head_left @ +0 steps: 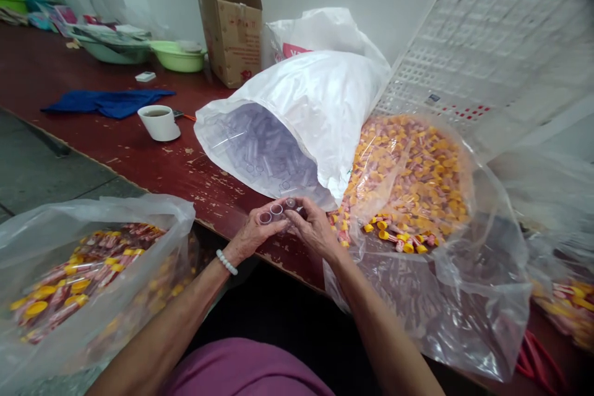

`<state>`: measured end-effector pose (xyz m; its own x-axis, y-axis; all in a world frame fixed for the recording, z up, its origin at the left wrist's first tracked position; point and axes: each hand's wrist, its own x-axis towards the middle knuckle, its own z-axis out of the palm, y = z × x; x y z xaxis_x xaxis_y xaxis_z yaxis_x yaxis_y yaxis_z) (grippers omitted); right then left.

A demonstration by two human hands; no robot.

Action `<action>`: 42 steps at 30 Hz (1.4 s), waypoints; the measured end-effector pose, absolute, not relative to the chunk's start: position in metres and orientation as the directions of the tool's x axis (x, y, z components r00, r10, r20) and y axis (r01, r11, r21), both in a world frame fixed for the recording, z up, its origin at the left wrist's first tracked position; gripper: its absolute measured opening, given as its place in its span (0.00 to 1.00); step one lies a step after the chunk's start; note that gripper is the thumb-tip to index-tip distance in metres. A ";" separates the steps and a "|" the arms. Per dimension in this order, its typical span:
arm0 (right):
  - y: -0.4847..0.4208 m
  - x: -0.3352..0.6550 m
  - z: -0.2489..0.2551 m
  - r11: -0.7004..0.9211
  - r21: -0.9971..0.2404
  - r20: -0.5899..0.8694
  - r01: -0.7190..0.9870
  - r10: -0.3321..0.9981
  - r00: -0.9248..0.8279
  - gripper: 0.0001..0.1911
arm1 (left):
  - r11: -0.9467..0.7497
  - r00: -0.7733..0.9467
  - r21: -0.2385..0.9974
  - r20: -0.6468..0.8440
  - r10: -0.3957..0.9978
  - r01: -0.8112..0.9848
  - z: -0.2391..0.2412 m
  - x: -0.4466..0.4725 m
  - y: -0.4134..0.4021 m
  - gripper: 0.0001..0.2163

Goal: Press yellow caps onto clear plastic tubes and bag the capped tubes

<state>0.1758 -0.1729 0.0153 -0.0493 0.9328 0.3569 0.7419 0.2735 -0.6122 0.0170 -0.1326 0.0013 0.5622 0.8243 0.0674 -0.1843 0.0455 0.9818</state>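
My left hand [253,234] and my right hand [313,227] meet at the table's front edge, both closed around a row of small clear tubes [277,209] with their open ends up. Right behind them lies a white sack [315,99] on its side, its mouth open toward me and full of clear tubes. To the right a clear plastic bag [445,272] spreads open, holding a heap of yellow caps and pink sticks [408,179]. A white bead bracelet sits on my left wrist.
A clear bag of finished capped tubes [83,272] stands at my lower left. On the dark red table [153,161] are a white cup [159,122], a blue cloth [109,102], green basins [179,55] and a cardboard box [234,21]. A white plastic crate [492,43] leans at the right.
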 end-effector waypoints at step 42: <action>-0.232 0.152 -0.011 0.172 -0.760 0.458 0.627 0.826 0.328 0.24 | 0.675 0.812 0.660 -0.167 0.559 -0.329 -0.001 0.025 -0.168 0.18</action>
